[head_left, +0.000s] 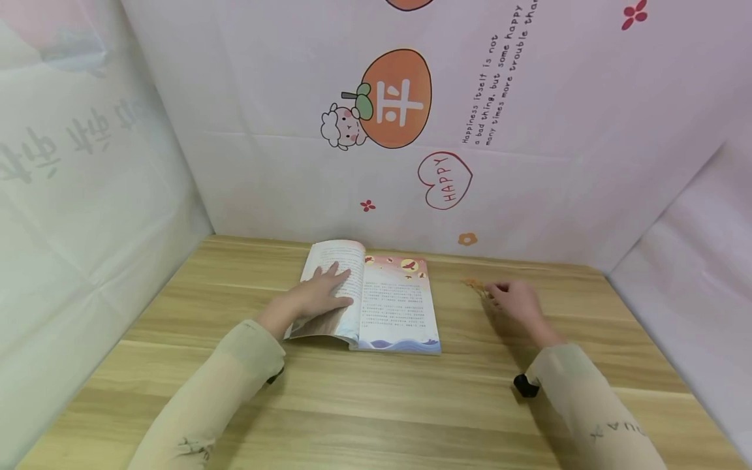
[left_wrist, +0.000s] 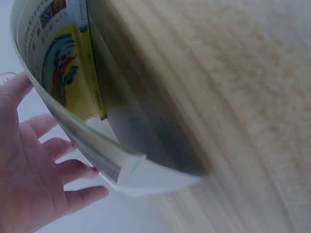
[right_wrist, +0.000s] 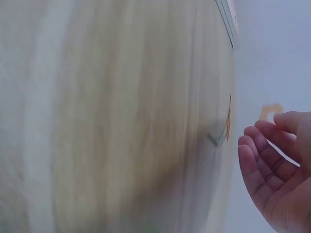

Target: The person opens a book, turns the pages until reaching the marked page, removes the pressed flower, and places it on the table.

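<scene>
An open book (head_left: pixel 393 300) lies on the table, its right page printed with text and a blue wave border. My left hand (head_left: pixel 320 294) rests on the left page with its fingers spread. In the left wrist view that hand (left_wrist: pixel 43 170) is against the outer side of the curved pages (left_wrist: pixel 92 141), which bow up off the wood. To the right of the book, my right hand (head_left: pixel 517 300) hovers beside a small orange sprig (head_left: pixel 472 284) with a thin green stem. The right wrist view has the sprig (right_wrist: pixel 228 119) on the table, just off the loosely curled fingertips (right_wrist: pixel 245 150).
The wood-grain table (head_left: pixel 376 405) meets a printed white cloth backdrop (head_left: pixel 264 176) right behind the book. More white cloth (head_left: pixel 88 196) hangs along the left side, and another sheet (head_left: pixel 699 261) along the right.
</scene>
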Demonstrator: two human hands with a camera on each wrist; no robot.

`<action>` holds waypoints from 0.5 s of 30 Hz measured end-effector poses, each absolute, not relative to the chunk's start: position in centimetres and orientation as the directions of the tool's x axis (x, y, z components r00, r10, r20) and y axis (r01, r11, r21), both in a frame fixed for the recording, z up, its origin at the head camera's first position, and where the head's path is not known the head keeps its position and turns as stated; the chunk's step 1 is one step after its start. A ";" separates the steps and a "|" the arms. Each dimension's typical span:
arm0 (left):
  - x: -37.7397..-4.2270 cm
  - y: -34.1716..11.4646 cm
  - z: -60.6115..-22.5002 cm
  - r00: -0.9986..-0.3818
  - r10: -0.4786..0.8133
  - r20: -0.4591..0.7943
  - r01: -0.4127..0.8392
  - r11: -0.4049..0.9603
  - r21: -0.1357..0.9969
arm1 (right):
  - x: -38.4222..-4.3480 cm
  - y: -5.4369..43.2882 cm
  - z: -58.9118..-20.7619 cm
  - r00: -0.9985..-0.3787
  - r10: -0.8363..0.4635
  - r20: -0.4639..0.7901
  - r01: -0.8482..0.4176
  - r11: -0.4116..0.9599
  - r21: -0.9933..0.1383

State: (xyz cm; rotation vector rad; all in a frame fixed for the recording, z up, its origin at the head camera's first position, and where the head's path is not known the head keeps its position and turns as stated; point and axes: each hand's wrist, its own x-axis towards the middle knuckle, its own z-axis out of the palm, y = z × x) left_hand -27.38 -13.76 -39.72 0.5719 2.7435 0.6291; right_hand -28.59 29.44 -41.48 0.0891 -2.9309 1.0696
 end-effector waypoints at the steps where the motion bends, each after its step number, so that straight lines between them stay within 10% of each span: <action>1: -27.3 -13.6 -39.6 -0.891 0.423 -0.165 0.317 0.839 0.442 | -28.5 29.1 -41.4 -0.998 -0.054 0.039 -0.066 0.769 -0.636; 15: -25.6 -11.9 -33.0 -0.884 0.440 0.160 0.461 0.761 0.457 | -28.0 26.0 -39.8 -0.977 -0.174 0.120 -0.212 0.799 -0.562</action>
